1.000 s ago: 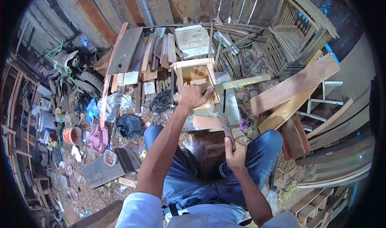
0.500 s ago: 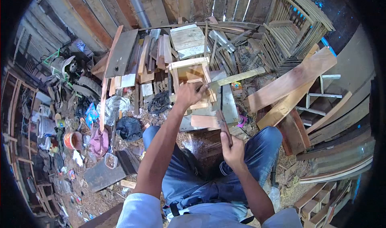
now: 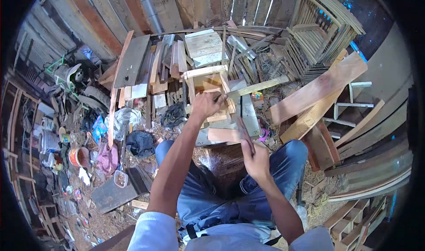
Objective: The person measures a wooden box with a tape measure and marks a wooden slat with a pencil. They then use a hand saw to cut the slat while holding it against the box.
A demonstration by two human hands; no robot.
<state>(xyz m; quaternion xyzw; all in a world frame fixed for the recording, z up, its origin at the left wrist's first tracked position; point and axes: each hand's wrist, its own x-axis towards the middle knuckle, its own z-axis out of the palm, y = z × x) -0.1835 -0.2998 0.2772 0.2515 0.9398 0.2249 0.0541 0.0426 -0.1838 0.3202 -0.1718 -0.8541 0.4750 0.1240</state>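
Note:
A small wooden box frame [image 3: 206, 72] stands on a pale board in front of my knees. My left hand [image 3: 206, 104] is closed at the box's right side, around the near end of a light wooden strip [image 3: 261, 86] that points to the right. My right hand [image 3: 256, 159] grips the handle of a hammer-like tool [image 3: 246, 138], whose upper end lies just right of the box. Below the box, a short flat wood piece [image 3: 222, 135] rests on the pale board [image 3: 251, 114].
Stacked boards [image 3: 133, 63] lie behind on the left, long planks [image 3: 318, 89] on the right. A slatted wooden piece [image 3: 316, 34] stands at the back right. A red-and-white bucket [image 3: 79, 157], a pink cloth [image 3: 107, 158] and a black bag [image 3: 141, 143] lie at the left.
The tool in my right hand has tilted a little, its upper end moving slightly up and left. My left hand keeps its place at the box.

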